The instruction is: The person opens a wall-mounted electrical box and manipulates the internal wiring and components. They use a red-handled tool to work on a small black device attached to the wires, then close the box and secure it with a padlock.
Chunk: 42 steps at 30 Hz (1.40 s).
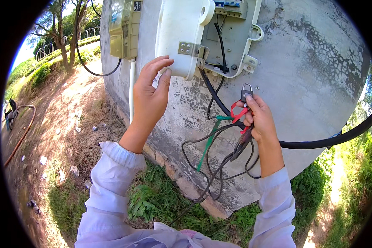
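Note:
My right hand [258, 118] grips a dark padlock [246, 93], its silver shackle pointing up. A red ribbon [237, 113] hangs from the same hand, around the fingers. My left hand [153, 89] is raised with fingers apart, thumb and fingertips at the lower left edge of a white box door [178, 37]; whether they touch it I cannot tell. That door is swung out to the left on a metal hinge [188, 48]. Behind it the grey electrical box [235, 45] shows its inside, with breakers [228, 5] at the top and black cables running down.
A thick black cable [335, 140] runs right from behind my right hand. Below it dangles a bundle of thin dark cables [219, 169] with a green tie [206, 151]. Left on the curved concrete wall [314, 70] is a yellowed meter box [124, 31] above a white pipe [132, 91]. Grass [157, 198] grows below.

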Each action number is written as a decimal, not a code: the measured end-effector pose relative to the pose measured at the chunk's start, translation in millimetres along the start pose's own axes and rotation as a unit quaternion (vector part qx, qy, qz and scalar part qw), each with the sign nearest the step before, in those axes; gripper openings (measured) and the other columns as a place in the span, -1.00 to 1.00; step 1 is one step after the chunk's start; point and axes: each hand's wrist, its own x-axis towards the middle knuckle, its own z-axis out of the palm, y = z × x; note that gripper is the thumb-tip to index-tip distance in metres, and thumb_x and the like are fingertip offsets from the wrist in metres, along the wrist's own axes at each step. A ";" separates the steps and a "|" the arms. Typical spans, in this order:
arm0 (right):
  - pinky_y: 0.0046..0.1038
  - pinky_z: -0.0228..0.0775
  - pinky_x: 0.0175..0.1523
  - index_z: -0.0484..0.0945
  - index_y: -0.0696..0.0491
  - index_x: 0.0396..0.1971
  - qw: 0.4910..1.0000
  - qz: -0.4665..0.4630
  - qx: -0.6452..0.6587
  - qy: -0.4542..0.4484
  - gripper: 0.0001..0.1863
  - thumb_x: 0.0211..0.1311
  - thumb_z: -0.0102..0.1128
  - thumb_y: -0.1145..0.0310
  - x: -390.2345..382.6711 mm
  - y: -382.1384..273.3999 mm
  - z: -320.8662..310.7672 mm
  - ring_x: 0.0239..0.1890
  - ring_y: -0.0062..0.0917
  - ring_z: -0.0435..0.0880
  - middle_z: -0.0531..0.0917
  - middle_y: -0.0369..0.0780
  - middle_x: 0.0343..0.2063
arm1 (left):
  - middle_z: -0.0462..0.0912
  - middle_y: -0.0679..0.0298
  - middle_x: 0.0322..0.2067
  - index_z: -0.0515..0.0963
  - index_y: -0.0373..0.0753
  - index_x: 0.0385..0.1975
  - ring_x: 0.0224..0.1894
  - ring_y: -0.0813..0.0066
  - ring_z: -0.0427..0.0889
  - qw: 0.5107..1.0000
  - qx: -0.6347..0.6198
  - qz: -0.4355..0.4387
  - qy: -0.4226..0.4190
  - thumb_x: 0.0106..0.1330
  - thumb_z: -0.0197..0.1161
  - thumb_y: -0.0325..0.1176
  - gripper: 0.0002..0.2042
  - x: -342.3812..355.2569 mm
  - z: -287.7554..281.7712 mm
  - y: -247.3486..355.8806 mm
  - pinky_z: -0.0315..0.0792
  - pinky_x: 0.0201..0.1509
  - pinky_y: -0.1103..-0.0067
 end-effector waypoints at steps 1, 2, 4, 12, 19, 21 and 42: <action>-0.70 0.04 -0.68 0.39 0.13 -0.25 1.000 0.004 -0.002 -0.002 -0.79 0.23 -0.01 0.30 -3.9 2.6 -1.2 -0.78 -0.81 0.20 0.56 -0.20 -0.48 | 0.51 0.17 -0.12 0.50 -0.27 -0.22 -0.05 0.37 0.47 1.000 0.017 0.022 0.003 0.18 0.10 -0.53 -0.83 2.5 2.4 0.1 0.33 0.02 0.55; -0.70 0.04 -0.68 0.40 0.14 -0.25 1.000 0.007 -0.003 -0.003 -0.79 0.23 -0.01 0.30 -7.1 5.1 -2.2 -0.78 -0.81 0.20 0.56 -0.21 -0.49 | 0.51 0.17 -0.13 0.50 -0.26 -0.22 -0.05 0.35 0.48 0.998 0.035 0.043 0.005 0.18 0.11 -0.53 -0.82 4.4 4.3 0.2 0.33 0.02 0.54; -0.70 0.04 -0.68 0.40 0.15 -0.27 1.000 0.005 -0.002 -0.013 -0.79 0.23 -0.01 0.31 -12.4 10.1 -3.6 -0.79 -0.80 0.21 0.56 -0.22 -0.49 | 0.50 0.18 -0.11 0.50 -0.26 -0.19 -0.04 0.34 0.47 0.995 0.064 0.075 -0.013 0.18 0.11 -0.51 -0.81 7.1 8.4 1.4 0.34 0.00 0.54; -0.69 0.05 -0.68 0.40 0.16 -0.26 0.999 0.002 0.038 -0.015 -0.78 0.24 -0.02 0.32 -26.4 7.4 -16.2 -0.78 -0.79 0.21 0.55 -0.22 -0.49 | 0.50 0.22 -0.11 0.48 -0.24 -0.16 0.00 0.19 0.41 0.940 0.257 0.222 -0.040 0.06 0.14 -0.55 -0.70 19.1 49.3 3.0 0.26 0.04 0.35; -0.68 0.06 -0.68 0.39 0.16 -0.21 0.999 0.022 0.039 0.005 -0.76 0.25 -0.03 0.31 -28.6 9.2 -22.5 -0.78 -0.78 0.22 0.56 -0.19 -0.47 | 0.51 0.29 -0.13 0.45 -0.21 -0.15 0.01 0.31 0.41 0.895 0.295 0.314 -0.116 0.02 0.09 -0.53 -0.67 26.1 96.2 -9.4 0.28 -0.01 0.39; -0.67 0.08 -0.68 0.39 0.17 -0.19 0.999 0.027 0.044 0.010 -0.75 0.25 -0.03 0.31 -26.4 11.6 -26.5 -0.78 -0.78 0.22 0.57 -0.16 -0.45 | 0.51 0.29 -0.12 0.44 -0.21 -0.13 0.01 0.33 0.41 0.891 0.287 0.323 -0.140 -0.05 0.09 -0.55 -0.62 29.6 107.4 -7.5 0.29 -0.02 0.42; -0.64 -0.01 -0.67 0.36 0.05 -0.45 0.995 0.054 0.070 0.054 -0.68 0.16 0.07 0.07 16.3 -3.1 -29.9 -0.74 -0.71 0.24 0.47 -0.27 -0.60 | 0.51 0.27 -0.11 0.48 -0.19 -0.15 0.00 0.35 0.42 0.857 0.244 0.381 -0.246 -0.02 0.05 -0.56 -0.64 58.8 144.2 -30.0 0.29 0.03 0.47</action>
